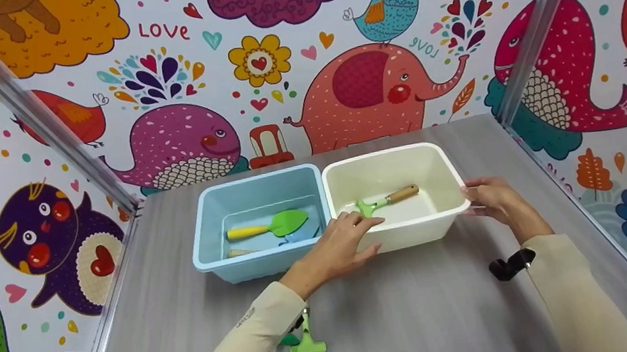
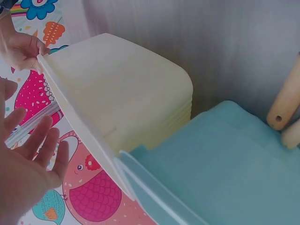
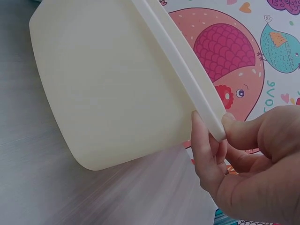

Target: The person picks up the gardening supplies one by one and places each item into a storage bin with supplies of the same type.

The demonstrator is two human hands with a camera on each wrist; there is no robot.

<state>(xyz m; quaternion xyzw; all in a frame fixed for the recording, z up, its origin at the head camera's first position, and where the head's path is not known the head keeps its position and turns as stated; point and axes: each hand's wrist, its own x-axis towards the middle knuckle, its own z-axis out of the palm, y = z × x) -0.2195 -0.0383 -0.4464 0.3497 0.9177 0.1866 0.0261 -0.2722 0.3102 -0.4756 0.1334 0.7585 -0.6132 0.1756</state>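
A cream plastic bin (image 1: 414,234) stands on the table, beside a light blue bin (image 1: 265,267). My right hand (image 1: 493,202) pinches the cream bin's rim at its right front corner; in the right wrist view, thumb and fingers (image 3: 200,145) lie on either side of the rim. My left hand (image 1: 348,243) is over the cream bin's front left rim, fingers loosely spread and holding nothing. Inside the cream bin lies a small green hand rake (image 1: 373,207) with a wooden handle. The blue bin holds a green trowel (image 1: 289,222) with a yellow handle and a blue tool (image 1: 303,233), partly hidden.
Below my left forearm, another green hand rake (image 1: 307,345) lies on the grey table (image 1: 401,319), with a dark green piece (image 1: 289,339) beside it, partly covered by the sleeve. Patterned walls with metal corner posts (image 1: 538,26) enclose the table at the back and sides.
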